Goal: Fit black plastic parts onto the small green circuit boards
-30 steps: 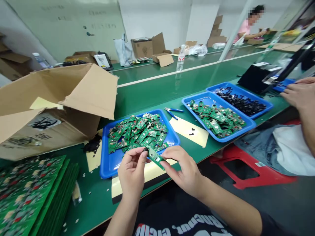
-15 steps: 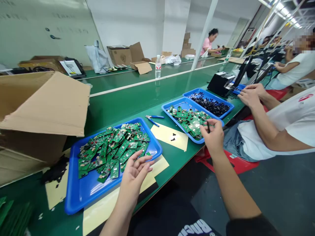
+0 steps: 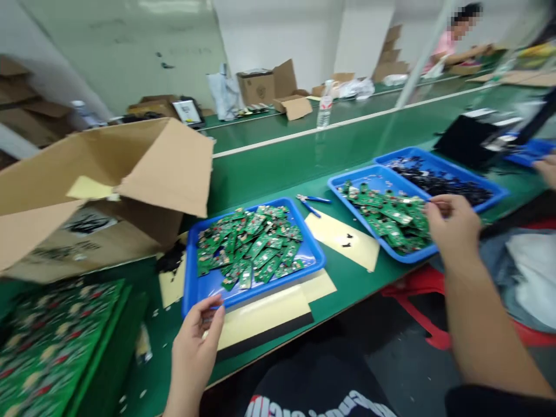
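My left hand [image 3: 193, 347] is open, its fingertips at the front rim of a blue tray [image 3: 191, 289] that holds a heap of small green circuit boards [image 3: 252, 243]. My right hand [image 3: 452, 231] reaches out over the near right edge of a second blue tray [image 3: 343, 194], also filled with green boards [image 3: 391, 214]. Its fingers are pinched together, and motion blur hides whatever may be between them. Behind that tray, a third blue tray [image 3: 391, 155] holds small black parts [image 3: 438, 182].
A large open cardboard box [image 3: 130, 168] stands at the left, with stacked green board panels [image 3: 52, 341] in front of it. Blue-handled pliers [image 3: 310, 202] and a yellow sheet [image 3: 341, 240] lie between the trays. A seated co-worker [image 3: 530, 272] and a red stool [image 3: 417, 284] are at the right.
My view swung back to the left. The left hand dropped from over the boards to the near tray's front rim. The right hand stayed at the second tray.
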The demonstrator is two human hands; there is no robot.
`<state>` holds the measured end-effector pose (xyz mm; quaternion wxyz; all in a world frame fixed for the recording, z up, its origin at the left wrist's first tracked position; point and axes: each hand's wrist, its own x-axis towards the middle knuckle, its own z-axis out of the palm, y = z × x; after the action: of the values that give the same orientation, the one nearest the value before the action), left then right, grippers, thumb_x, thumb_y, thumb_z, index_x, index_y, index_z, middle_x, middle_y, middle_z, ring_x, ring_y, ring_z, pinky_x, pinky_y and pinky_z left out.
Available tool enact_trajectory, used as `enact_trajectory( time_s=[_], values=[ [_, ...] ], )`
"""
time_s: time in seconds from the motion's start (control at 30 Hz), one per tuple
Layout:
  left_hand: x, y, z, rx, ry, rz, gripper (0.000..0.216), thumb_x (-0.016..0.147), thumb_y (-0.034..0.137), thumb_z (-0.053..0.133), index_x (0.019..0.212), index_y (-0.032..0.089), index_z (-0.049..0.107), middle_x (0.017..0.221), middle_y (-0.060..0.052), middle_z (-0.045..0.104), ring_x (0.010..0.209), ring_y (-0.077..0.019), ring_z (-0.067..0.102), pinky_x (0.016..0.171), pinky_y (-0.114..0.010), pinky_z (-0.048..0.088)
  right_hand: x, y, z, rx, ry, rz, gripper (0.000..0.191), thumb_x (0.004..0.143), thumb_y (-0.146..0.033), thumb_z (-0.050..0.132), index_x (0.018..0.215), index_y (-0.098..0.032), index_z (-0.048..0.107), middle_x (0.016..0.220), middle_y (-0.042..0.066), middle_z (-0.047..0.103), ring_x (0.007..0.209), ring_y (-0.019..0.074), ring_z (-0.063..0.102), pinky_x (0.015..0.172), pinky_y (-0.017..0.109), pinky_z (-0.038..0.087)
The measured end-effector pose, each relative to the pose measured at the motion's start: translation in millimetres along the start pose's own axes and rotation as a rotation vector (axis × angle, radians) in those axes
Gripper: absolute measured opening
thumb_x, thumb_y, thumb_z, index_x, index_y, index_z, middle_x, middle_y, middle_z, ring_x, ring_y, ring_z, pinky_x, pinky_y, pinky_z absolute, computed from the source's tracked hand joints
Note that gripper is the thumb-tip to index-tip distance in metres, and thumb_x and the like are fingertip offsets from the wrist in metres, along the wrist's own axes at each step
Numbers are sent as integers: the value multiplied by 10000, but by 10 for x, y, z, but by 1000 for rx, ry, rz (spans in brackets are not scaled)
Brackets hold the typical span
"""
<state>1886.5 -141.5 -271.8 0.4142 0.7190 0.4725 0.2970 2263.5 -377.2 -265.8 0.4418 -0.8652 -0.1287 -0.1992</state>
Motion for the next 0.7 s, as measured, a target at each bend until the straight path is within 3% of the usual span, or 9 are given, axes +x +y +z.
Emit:
enact_trajectory(
  time_s=[0.03,0.13,0.23,0.33,0.43,0.53,0.6,0.7],
  values=[
    [32,-29,-47,67,17,35,315,711,418,588,925,187,606,902,-68,626,748,-195,575,685,-299,475,-100,-103,-13,74,-70,-21,138,785,-343,504,858,-227,520,764,70,590,776,271,626,748,427,456],
    [146,-53,-88,309,6,177,250,753,352,539,918,174,601,891,-95,596,722,-213,569,643,-324,471,-451,-465,-50,364,-111,-73,130,802,-395,551,883,-293,547,791,69,573,755,257,612,743,444,453],
    [264,-34,8,442,-16,235,169,754,277,547,884,188,607,892,-93,588,849,-250,558,799,-388,438,-762,-774,-60,476,-196,-60,102,796,-361,597,869,-293,577,824,92,602,717,250,613,698,462,457],
    [369,-37,128,482,-32,214,107,686,224,625,781,180,606,807,-79,572,838,-269,547,816,-421,414,-950,-878,14,478,-356,-179,70,822,-354,555,843,-293,584,841,96,614,933,294,596,751,481,459],
    [443,-70,182,476,-49,184,85,652,179,649,687,174,572,704,-49,544,761,-252,543,754,-399,423,-1086,-801,142,460,-487,-351,103,818,-362,535,817,-277,592,903,75,608,1093,296,522,853,487,448],
    [458,-103,178,415,-76,171,93,655,135,625,660,183,545,649,-12,543,660,-198,539,661,-324,429,-1258,-713,253,459,-572,-264,139,795,-369,565,845,-242,593,886,48,627,850,229,624,762,400,511],
    [436,-113,155,354,-83,170,66,687,125,583,701,186,561,649,3,564,597,-163,533,605,-284,425,-1381,-709,303,437,-612,-161,164,797,-376,566,859,-225,585,772,32,636,695,189,636,652,319,529],
    [378,-112,95,244,-51,189,116,735,160,547,827,192,609,708,-5,601,576,-138,542,586,-266,442,-1523,-769,349,473,-666,-121,182,809,-374,554,891,-212,570,682,20,623,619,168,628,594,268,526]
  ],
)
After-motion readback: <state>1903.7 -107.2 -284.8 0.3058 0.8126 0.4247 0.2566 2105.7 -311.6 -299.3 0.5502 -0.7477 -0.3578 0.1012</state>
